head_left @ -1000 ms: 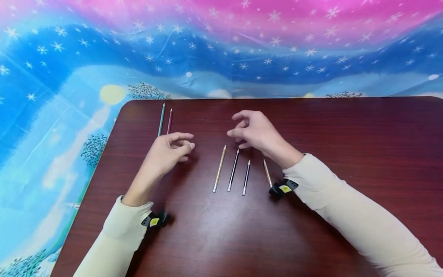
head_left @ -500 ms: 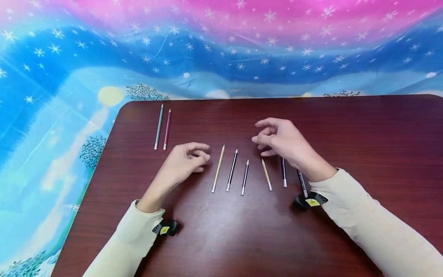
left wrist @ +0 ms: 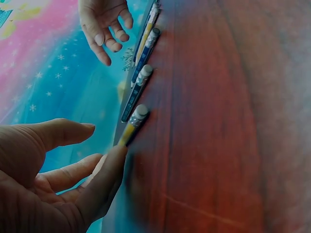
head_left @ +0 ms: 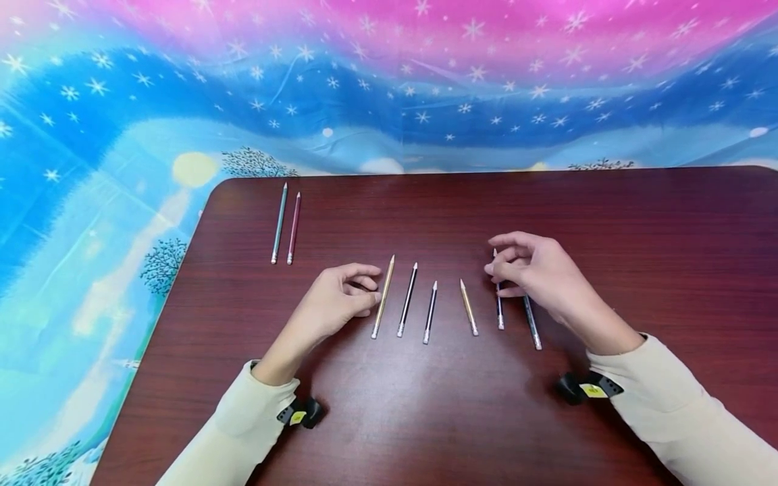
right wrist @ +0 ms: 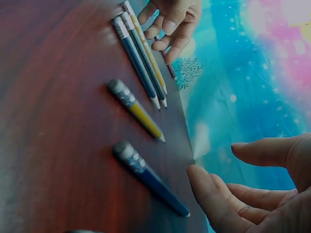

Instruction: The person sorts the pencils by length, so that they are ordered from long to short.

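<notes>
My left hand (head_left: 340, 297) is beside the long yellow pencil (head_left: 383, 297), its fingertips right at the shaft in the head view. Thumb and fingers stay apart in the left wrist view, where the pencil's white eraser (left wrist: 141, 111) shows just past them. Over on the right, my right hand (head_left: 543, 273) hovers with loosely bent fingers above a dark blue pencil (head_left: 500, 314), hiding part of it. Another dark pencil (head_left: 532, 327) has its tip hidden under that hand. Between the hands lie a black pencil (head_left: 408, 300), a shorter dark pencil (head_left: 430, 312) and a short yellow pencil (head_left: 469, 308).
A teal pencil (head_left: 279, 223) and a dark red pencil (head_left: 294, 228) lie side by side at the back left of the brown table (head_left: 389, 418). Behind its far edge hangs a blue and pink snowflake cloth (head_left: 365, 88).
My left hand has moved right and nearer, from beside the teal and red pencils to the long yellow one. My right hand has moved right and nearer, uncovering dark pencils.
</notes>
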Available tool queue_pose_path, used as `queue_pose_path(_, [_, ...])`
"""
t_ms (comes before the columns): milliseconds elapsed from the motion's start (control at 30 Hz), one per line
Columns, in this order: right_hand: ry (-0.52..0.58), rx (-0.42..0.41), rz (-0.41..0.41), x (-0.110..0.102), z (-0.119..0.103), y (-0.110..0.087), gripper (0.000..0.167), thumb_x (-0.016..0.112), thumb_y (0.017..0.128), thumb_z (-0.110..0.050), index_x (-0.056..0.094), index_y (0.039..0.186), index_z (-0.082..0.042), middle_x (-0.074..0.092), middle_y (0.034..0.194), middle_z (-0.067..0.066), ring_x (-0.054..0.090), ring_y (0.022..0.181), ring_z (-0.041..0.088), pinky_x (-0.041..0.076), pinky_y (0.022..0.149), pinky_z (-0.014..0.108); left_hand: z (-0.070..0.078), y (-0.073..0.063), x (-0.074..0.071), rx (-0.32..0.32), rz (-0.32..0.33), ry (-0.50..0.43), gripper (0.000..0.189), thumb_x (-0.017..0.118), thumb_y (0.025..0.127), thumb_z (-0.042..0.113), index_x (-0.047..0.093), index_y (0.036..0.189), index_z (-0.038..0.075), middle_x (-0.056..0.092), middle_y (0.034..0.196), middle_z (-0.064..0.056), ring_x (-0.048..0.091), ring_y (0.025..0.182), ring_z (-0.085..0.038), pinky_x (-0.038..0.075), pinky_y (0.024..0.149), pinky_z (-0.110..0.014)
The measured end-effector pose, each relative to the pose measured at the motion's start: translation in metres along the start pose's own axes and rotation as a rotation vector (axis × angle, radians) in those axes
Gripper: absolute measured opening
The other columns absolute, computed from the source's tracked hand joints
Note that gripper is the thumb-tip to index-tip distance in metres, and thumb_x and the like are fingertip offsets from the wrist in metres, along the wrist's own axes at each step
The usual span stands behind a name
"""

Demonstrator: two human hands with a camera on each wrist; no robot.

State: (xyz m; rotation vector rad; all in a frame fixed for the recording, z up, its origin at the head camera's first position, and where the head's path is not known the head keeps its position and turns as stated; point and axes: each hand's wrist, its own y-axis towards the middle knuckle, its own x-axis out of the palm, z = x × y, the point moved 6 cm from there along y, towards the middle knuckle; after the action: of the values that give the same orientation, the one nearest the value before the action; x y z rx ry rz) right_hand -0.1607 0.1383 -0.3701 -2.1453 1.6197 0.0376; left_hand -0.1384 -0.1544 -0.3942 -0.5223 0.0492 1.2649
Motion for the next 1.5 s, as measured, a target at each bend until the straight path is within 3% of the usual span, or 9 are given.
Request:
queue_pose_path(333, [-0.033,-0.007,0.044,-0.003,0.019,-0.014,0.055,0.068,0.097,0.001,0.048,0.148,0.007,0.066,0.103,0.010,0.070,0.083,0.002,0.064,0.071,0.029,-0.003,-0.003,0.006,-0.021,0.003,-0.013,0.047,0.071,0.091,-0.001,0.065,0.137,0.003,0.069,0.116,-0.016,0.071,0.090,-0.013,0.064,0.075,-0.030])
queue_pose_path(600, [-0.154,-0.026,0.088,-0.002,0.022,-0.020,0.054,0.070,0.096,-0.001,0.052,0.147,0.004,0.065,0.108,0.017,0.065,0.078,0.002,0.063,0.068,0.027,0.000,-0.004,0.009,0.056,0.013,0.088,0.047,0.074,0.088,0.001,0.066,0.135,0.001,0.073,0.110,-0.015,0.073,0.088,-0.014,0.058,0.072,-0.023])
queue_pose_path(833, [-0.271,-0.045,0.122,0.000,0.021,-0.020,0.054,0.075,0.093,-0.004,0.056,0.143,0.004,0.069,0.109,0.019,0.065,0.076,-0.004,0.062,0.065,0.024,-0.002,-0.002,0.009,0.066,0.048,0.172,0.050,0.078,0.084,0.001,0.069,0.133,0.005,0.074,0.108,-0.010,0.073,0.084,-0.013,0.054,0.072,-0.022])
queue_pose_path(1233, [-0.440,-0.147,0.205,0.009,0.018,-0.018,0.052,0.080,0.085,-0.003,0.064,0.133,0.008,0.070,0.097,0.014,0.064,0.076,0.009,0.051,0.062,0.017,-0.001,0.002,0.011,0.070,0.068,0.220,0.050,0.082,0.083,0.004,0.071,0.131,0.008,0.072,0.103,-0.006,0.069,0.081,-0.012,0.054,0.072,-0.024])
queue_pose_path(1500, [-0.465,-0.172,0.205,0.015,0.016,-0.016,0.051,0.081,0.084,0.000,0.065,0.131,0.010,0.065,0.096,0.014,0.064,0.072,0.012,0.053,0.059,0.019,0.001,0.004,0.010,0.071,0.068,0.244,0.047,0.080,0.084,0.002,0.071,0.130,0.006,0.071,0.103,-0.007,0.068,0.082,-0.013,0.055,0.074,-0.025])
